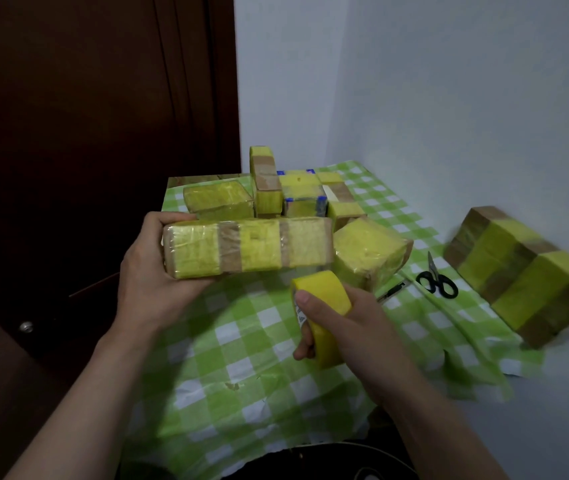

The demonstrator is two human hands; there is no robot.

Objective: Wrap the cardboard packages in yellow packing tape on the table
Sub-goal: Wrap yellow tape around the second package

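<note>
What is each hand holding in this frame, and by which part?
The left hand grips the long package by its left end. The right hand grips the yellow tape roll round its outer band.

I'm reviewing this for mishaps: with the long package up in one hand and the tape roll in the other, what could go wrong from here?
1. The left hand grips the long package by one end only, so its far end may sag or slip.
2. The right hand holds the tape roll, and the scissors lie just to its right; a wide pull might knock them.
3. The upright package just behind could get toppled.
</note>
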